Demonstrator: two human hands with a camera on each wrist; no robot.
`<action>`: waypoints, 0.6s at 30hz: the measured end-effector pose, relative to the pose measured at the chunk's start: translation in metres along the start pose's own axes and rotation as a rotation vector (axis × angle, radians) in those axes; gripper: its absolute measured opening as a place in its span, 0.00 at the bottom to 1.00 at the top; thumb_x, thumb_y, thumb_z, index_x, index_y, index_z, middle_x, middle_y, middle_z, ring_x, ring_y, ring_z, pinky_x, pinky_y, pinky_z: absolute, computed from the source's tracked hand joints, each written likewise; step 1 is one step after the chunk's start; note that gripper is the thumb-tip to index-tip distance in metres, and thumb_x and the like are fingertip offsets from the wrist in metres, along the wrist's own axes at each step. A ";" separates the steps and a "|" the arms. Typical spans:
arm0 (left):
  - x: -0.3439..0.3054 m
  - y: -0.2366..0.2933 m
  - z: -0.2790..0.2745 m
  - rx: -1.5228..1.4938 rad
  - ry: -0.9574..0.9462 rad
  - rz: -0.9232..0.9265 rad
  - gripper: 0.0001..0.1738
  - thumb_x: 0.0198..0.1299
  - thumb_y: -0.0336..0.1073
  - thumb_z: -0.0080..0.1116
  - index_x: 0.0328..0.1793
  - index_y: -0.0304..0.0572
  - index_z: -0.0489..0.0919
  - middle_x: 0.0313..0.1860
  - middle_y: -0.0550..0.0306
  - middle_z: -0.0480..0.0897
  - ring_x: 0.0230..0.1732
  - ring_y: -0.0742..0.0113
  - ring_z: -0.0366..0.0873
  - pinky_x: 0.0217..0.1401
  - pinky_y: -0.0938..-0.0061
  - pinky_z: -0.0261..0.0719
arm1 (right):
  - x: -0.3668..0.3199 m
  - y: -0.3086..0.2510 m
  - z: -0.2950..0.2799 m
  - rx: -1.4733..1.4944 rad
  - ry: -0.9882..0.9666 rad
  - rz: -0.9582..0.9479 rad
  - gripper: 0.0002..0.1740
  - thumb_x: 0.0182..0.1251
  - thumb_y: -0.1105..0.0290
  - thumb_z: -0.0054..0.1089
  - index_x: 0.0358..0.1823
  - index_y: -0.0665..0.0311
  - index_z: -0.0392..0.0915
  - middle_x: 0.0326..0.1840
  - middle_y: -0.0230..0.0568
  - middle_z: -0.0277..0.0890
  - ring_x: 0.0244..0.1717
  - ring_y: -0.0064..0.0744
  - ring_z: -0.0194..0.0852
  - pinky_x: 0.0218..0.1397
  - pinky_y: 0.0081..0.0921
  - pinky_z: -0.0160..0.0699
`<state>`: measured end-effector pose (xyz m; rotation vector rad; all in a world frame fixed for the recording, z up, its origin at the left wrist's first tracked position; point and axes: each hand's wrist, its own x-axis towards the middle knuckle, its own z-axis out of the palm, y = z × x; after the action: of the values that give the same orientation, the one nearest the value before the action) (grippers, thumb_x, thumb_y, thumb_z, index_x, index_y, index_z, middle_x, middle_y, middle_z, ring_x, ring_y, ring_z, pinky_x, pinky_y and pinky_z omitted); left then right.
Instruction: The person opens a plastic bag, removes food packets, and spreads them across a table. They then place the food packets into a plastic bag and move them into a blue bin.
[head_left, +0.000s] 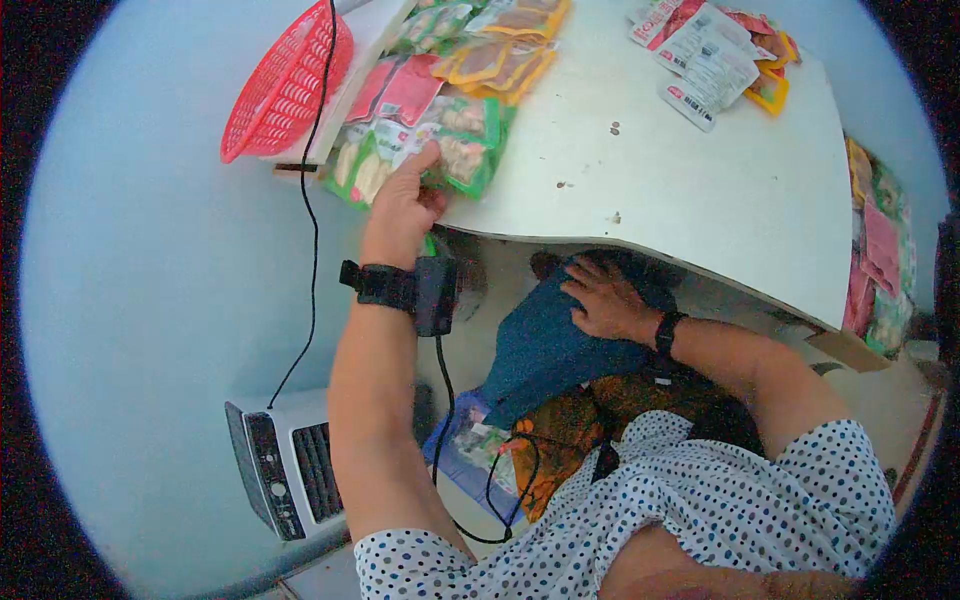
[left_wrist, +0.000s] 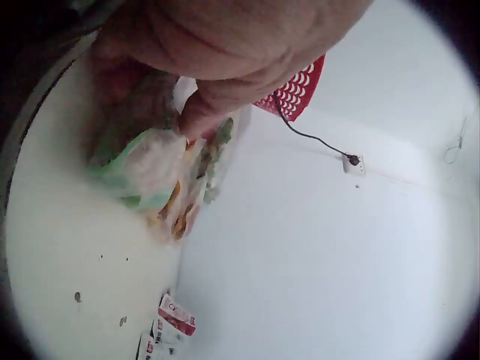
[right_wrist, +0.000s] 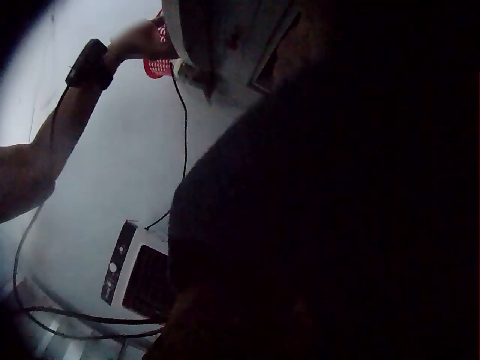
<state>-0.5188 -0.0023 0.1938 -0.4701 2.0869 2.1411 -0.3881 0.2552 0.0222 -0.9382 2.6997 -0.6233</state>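
Note:
My left hand (head_left: 398, 210) is at the near left corner of the white table, pinching a green-edged snack packet (head_left: 465, 165) with pale pieces showing through clear windows. Seen from the left wrist, the same packet (left_wrist: 150, 169) lies between the thumb and fingers, partly hidden by the hand. My right hand (head_left: 612, 302) rests with its fingers spread on a dark blue cloth (head_left: 550, 335) over the lap, below the table edge. Dark cloth fills most of the right wrist view, hiding that hand.
Pink, green and yellow packets (head_left: 395, 90) lie beside a red plastic basket (head_left: 295, 85). White and red packets (head_left: 705, 60) lie farther back on the table (head_left: 660, 180). More packets (head_left: 880, 250) hang past its right edge. A black cord (head_left: 314, 230) runs down to a white appliance (head_left: 300, 465).

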 end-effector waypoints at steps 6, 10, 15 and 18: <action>0.000 0.001 0.016 -0.071 0.093 0.101 0.17 0.50 0.35 0.71 0.45 0.44 0.78 0.37 0.63 0.80 0.34 0.73 0.75 0.32 0.78 0.69 | -0.001 0.001 0.003 -0.014 0.097 -0.042 0.26 0.60 0.58 0.53 0.58 0.63 0.73 0.70 0.49 0.60 0.75 0.48 0.47 0.73 0.55 0.48; -0.024 0.020 0.045 -0.007 0.213 0.125 0.18 0.57 0.38 0.65 0.54 0.47 0.76 0.46 0.62 0.80 0.43 0.68 0.76 0.41 0.74 0.74 | 0.002 -0.001 0.002 0.038 0.060 -0.030 0.28 0.59 0.58 0.54 0.59 0.64 0.72 0.71 0.52 0.59 0.75 0.52 0.46 0.74 0.55 0.47; 0.011 -0.013 0.050 -0.259 0.185 0.214 0.20 0.54 0.32 0.67 0.53 0.47 0.76 0.46 0.63 0.80 0.43 0.66 0.77 0.42 0.69 0.77 | 0.008 -0.002 -0.003 0.025 0.019 -0.044 0.28 0.59 0.59 0.53 0.60 0.64 0.71 0.72 0.54 0.57 0.76 0.54 0.45 0.76 0.51 0.48; 0.021 -0.026 0.058 -0.406 0.254 0.335 0.26 0.49 0.25 0.68 0.56 0.38 0.73 0.48 0.58 0.80 0.45 0.65 0.78 0.48 0.69 0.78 | 0.006 -0.002 -0.001 0.030 0.011 -0.034 0.27 0.59 0.59 0.53 0.60 0.64 0.72 0.72 0.53 0.57 0.76 0.52 0.45 0.75 0.51 0.49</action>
<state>-0.5391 0.0535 0.1632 -0.4793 1.9587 2.8616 -0.3924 0.2503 0.0238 -0.9779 2.6816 -0.6765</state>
